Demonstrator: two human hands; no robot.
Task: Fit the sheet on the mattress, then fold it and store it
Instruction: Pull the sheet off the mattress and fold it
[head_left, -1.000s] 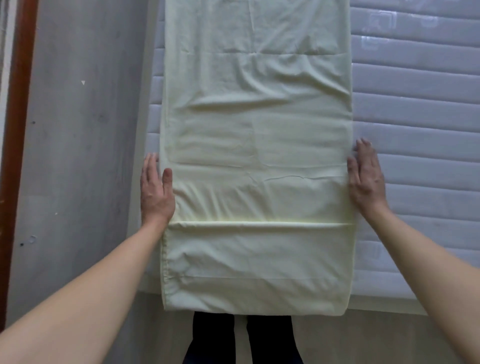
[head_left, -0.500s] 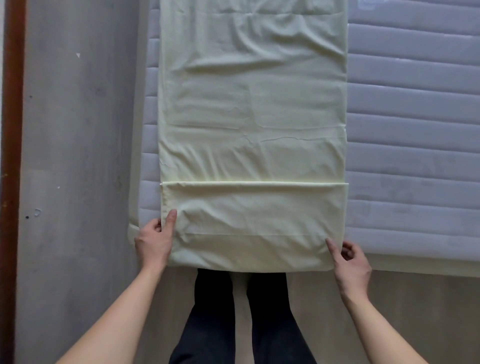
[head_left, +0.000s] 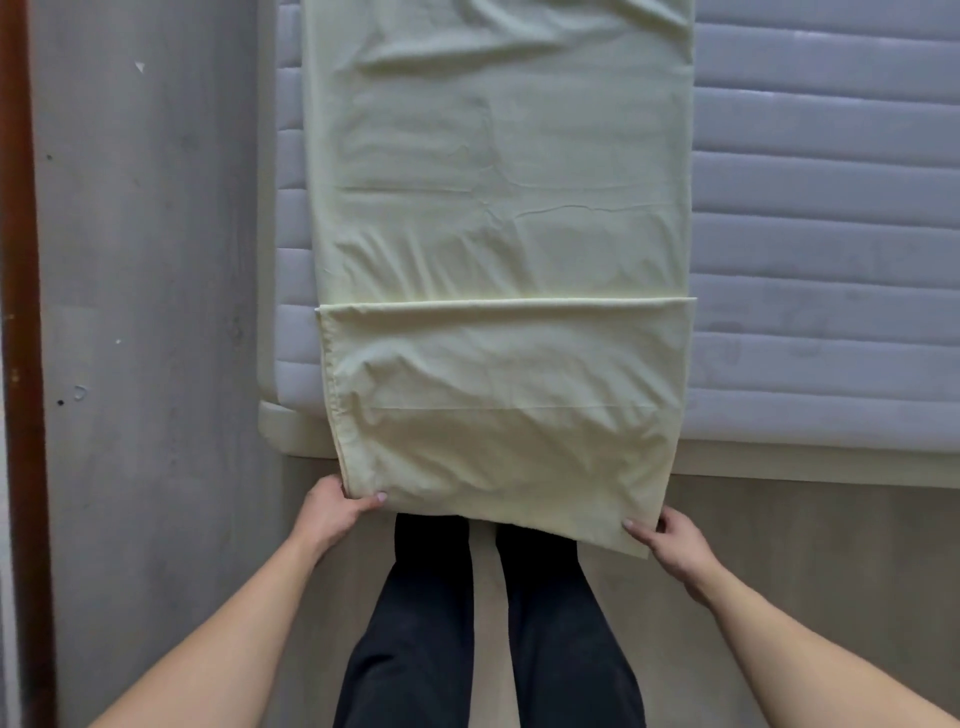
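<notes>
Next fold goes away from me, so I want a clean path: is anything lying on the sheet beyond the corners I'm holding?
Nothing visible: the sheet beyond the left hand and right hand carries only wrinkles.

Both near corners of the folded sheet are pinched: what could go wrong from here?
1. The pale yellow folded sheet is creased mid-strip; folding now may trap those wrinkles.
2. The left hand and right hand sit at uneven heights, so the fold may skew.
3. The overhanging end could slide off the grey quilted mattress.
</notes>
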